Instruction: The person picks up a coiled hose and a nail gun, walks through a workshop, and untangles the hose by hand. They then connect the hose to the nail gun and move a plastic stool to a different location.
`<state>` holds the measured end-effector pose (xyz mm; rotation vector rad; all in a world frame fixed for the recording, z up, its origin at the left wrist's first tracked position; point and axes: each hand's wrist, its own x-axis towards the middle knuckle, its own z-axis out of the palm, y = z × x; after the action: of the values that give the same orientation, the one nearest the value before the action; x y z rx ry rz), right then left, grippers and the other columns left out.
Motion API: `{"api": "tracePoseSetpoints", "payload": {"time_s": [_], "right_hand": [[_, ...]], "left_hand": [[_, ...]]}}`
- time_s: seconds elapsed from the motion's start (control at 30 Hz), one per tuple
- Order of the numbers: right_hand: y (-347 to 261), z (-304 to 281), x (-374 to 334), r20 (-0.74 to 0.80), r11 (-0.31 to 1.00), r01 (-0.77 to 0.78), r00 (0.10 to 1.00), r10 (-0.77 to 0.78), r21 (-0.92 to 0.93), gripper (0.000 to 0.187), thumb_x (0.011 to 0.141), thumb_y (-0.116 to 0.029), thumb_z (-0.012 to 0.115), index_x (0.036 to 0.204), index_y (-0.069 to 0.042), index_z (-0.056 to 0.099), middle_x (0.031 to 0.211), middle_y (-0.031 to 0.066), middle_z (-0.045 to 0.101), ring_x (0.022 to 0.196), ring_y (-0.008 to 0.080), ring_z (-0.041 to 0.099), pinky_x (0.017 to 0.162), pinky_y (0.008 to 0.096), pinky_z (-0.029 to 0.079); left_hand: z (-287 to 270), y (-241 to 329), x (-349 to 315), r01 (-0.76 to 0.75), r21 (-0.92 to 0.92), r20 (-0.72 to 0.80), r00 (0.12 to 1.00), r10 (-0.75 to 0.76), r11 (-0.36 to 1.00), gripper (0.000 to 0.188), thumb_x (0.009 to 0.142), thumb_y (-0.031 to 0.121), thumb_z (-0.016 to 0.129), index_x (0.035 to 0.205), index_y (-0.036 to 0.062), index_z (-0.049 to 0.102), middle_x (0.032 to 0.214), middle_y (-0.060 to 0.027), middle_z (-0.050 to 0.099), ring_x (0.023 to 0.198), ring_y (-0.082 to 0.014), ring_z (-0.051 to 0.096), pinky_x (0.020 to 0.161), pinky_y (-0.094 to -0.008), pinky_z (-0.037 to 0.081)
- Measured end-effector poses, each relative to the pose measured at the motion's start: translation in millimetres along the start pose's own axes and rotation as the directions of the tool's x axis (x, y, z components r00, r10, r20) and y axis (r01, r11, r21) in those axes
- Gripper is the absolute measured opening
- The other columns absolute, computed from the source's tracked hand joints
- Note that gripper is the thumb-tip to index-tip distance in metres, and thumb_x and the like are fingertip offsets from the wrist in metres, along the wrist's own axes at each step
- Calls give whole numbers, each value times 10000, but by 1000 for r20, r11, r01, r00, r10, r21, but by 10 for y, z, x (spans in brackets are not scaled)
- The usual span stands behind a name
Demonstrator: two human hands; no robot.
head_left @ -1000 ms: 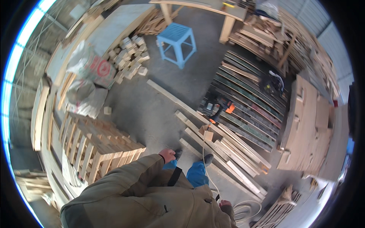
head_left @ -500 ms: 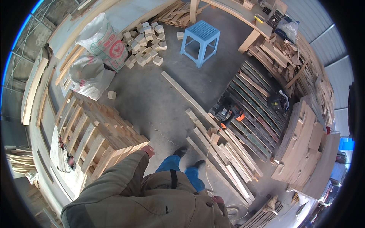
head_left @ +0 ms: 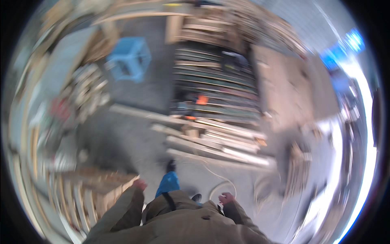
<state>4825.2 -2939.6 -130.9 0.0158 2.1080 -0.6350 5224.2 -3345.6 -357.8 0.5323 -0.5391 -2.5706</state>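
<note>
My left hand (head_left: 140,184) hangs low beside the corner of a stack of wooden slatted frames (head_left: 93,185). Whether it touches the wood cannot be made out. On the other side of my body, my right hand (head_left: 226,198) hangs just beyond a pale looped cord (head_left: 218,186) on the floor. Motion smears the fingers of both hands, and no object shows clearly in either. Ahead of my feet lie several long timber strips (head_left: 219,142), side by side. Past them an orange-and-black power tool (head_left: 199,99) rests on a dark slatted platform (head_left: 215,81).
A blue plastic stool (head_left: 130,59) stands at the far left, near a heap of small wood blocks (head_left: 87,91). White sacks (head_left: 61,150) sit left of me. Large wooden panels (head_left: 280,85) lie to the right, with a bundle of sticks (head_left: 297,166) nearer.
My view has turned to the right, so the stool, timbers and platform sit further left. My right hand has come out from beside my jacket into fuller view. My left hand has drawn lower.
</note>
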Motion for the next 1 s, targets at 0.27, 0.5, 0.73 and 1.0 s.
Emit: {"api": "tracePoseSetpoints", "payload": {"time_s": [0.27, 0.5, 0.73, 1.0], "right_hand": [[1698, -101, -1080, -249, 921, -386, 899, 361, -59, 497, 811, -474, 716, 1188, -152, 693, 1133, 152, 700, 1113, 309, 645, 958, 449, 498], [3904, 342, -1516, -187, 838, -498, 822, 539, 225, 534, 847, -564, 649, 1150, -128, 712, 1169, 161, 684, 1145, 331, 623, 971, 459, 477], [5747, 1428, -1829, -196, 595, -653, 580, 791, 469, 614, 874, -631, 588, 1152, -99, 714, 1198, 171, 670, 1192, 340, 597, 997, 478, 453], [5419, 2325, -3150, 121, 302, -662, 513, 850, 686, 521, 974, -535, 512, 1223, -107, 674, 1284, 160, 633, 1216, 354, 579, 1012, 481, 449]], "left_hand": [[1118, 208, 798, 730, 654, -623, 668, -406, 199, 181, 852, 31, 571, 710, 110, 491, 607, -69, 476, 455, -210, 468, 400, -347, 335], [2368, -1289, 703, 424, 881, -469, 841, -270, -210, 236, 722, 32, 677, 945, -44, 673, 714, -96, 621, 622, -198, 612, 491, -358, 474], [3339, -2714, 1094, 28, 912, -273, 786, -554, -410, 283, 697, 33, 698, 963, -63, 680, 729, -107, 650, 621, -193, 624, 504, -349, 490], [4222, -4636, 1375, -415, 682, -377, 506, -776, -602, 508, 713, -5, 762, 1199, -85, 641, 896, -160, 723, 755, -196, 707, 678, -317, 570]]}}
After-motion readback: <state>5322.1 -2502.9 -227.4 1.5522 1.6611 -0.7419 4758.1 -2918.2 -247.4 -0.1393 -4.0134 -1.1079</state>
